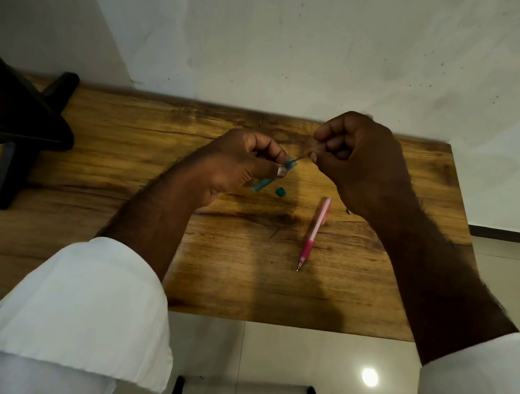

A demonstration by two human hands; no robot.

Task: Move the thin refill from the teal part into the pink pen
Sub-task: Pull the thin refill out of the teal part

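The teal part (291,165) is held above the wooden table (116,210) in the left hand (232,168), whose thumb and forefinger are closed around it near its far end, so that the mouth of the tube is turned toward the other hand. The thin refill (300,158) is pinched between thumb and forefinger of the right hand (358,164), the remaining fingers being curled in; one end of it appears to be inside the teal part, while its short exposed length bridges the gap between the two hands. By this opposed grip the tube is steadied while the refill is judged to be drawn out along its axis. A small teal cap (280,191) is seen lying on the table just below the left hand, presumably set aside to free the opening. The pink pen (314,231) lies untouched on the table beneath the right wrist, tip toward the person, near enough to be reached once the refill is free
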